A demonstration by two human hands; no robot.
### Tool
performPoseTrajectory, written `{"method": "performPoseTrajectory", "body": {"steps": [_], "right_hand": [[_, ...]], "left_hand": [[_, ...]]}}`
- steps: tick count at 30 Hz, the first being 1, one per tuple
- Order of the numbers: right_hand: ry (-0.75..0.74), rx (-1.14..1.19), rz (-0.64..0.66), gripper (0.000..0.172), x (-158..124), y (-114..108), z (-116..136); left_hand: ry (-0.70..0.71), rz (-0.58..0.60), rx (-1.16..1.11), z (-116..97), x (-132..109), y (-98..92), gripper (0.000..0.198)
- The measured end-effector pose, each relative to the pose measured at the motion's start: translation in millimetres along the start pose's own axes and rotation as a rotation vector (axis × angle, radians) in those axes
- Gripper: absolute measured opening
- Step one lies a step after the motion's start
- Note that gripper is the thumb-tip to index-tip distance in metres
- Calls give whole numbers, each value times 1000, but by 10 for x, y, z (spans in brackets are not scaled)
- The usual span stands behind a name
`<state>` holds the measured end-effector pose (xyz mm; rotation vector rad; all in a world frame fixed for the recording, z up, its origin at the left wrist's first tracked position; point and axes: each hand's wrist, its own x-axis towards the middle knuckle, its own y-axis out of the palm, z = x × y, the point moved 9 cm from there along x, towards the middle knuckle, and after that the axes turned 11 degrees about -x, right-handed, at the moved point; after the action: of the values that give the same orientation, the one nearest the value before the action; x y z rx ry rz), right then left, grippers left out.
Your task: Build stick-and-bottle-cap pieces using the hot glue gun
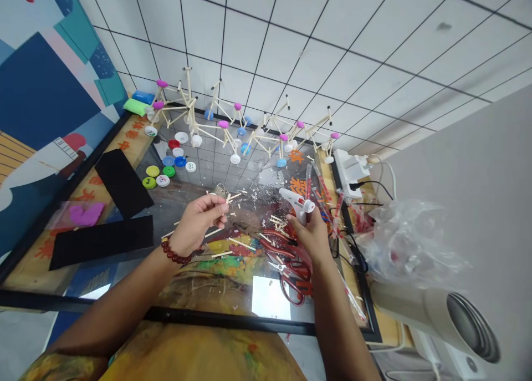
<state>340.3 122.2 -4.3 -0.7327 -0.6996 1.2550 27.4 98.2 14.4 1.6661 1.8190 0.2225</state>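
Wooden stick pieces (233, 197) are held above the middle of the desk (233, 319), beyond the red-handled scissors (286, 274) and a few loose sticks (242, 244). They are pinched between the thumb and fingertips of the left hand (203, 217), which is nearly closed; whether the pieces are joined cannot be told. By their thinness, they are judged light, stiff and easily snapped, best gripped gently at mid-length, with the ends kept free. By the right hand (311, 234), curled closed around its handle, a white glue gun (296, 201) is held, its nozzle pointed away and to the left. It is judged light and rigid, to be grasped by the handle only, as the nozzle may be hot. Farther off, bottle caps (180, 161) are scattered, and stick structures (190, 115) are lined up before the tiled wall (249, 48).
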Motion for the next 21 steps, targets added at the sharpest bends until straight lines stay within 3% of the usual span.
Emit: {"method": "performPoseTrajectory", "body": {"steps": [7, 10, 12, 14, 15, 21], "right_hand": [[-60, -38, 12, 61, -83, -110, 118], [-65, -34, -90, 65, -236, -274, 100], [-61, -62, -216, 55, -417, -418, 129], [-91, -64, -282, 30, -619, -475, 248], [-137, -46, -248, 19, -704, -430, 352], [-358, 37, 63, 13, -960, 24, 948]], "left_hand": [[116, 18, 171, -100, -12, 13, 25], [90, 19, 150, -58, 1, 1, 25], [67, 6, 133, -7, 9, -20, 27], [28, 21, 111, 72, 10, -13, 29], [-2, 42, 99, 124, 6, 6, 29], [-101, 93, 84, 296, -47, 92, 26]]}}
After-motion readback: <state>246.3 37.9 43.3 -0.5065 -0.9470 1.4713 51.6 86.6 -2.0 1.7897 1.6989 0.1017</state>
